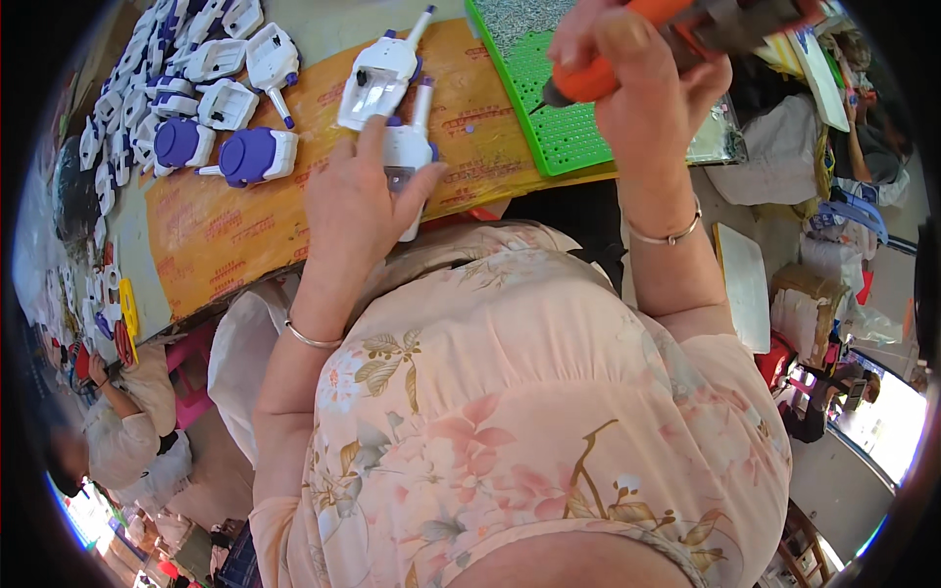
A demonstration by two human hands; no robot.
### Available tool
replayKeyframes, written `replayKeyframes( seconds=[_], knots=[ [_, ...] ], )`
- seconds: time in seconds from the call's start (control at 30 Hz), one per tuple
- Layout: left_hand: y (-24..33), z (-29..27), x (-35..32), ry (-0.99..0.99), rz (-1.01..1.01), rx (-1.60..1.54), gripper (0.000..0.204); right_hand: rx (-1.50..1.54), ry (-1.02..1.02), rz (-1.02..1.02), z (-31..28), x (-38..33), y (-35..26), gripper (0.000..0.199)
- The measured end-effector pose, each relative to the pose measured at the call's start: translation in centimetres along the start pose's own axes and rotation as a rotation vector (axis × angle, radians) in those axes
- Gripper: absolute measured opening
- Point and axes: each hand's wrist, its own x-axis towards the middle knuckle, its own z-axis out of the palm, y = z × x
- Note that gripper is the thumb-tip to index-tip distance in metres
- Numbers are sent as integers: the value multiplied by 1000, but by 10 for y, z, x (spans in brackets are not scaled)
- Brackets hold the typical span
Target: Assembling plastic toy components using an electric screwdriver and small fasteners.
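My left hand (355, 201) is closed around a white plastic housing (407, 147) with a stick-like neck and purple tip, at the table's near edge. Part of it is hidden under my fingers and thumb. Just beyond lies a second white housing (380, 73) of the same shape, with a clear section and a small black part. Raised at the upper right, my right hand (647, 83) grips an orange power screwdriver (593, 78). Its dark nose and thin bit point down and left, above the green perforated tray (569, 142). The tool's rear end runs out of the picture.
White and purple housings (221, 103) are heaped at the left, two with round purple covers (247, 157). Orange printed sheeting (225, 235) covers the table. Small metallic pieces (524, 14) fill the tray's far part. Another person (123, 421) sits at the lower left.
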Motion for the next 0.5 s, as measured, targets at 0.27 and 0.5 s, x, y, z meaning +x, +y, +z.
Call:
replayKeyframes(
  seconds=[0.27, 0.5],
  knots=[
    [-3, -13, 2, -158, -62, -278, 53, 84, 88, 186, -19, 5, 38, 26],
    [-9, -8, 1, -143, 39, -273, 44, 116, 56, 174, -21, 1, 50, 28]
  ],
)
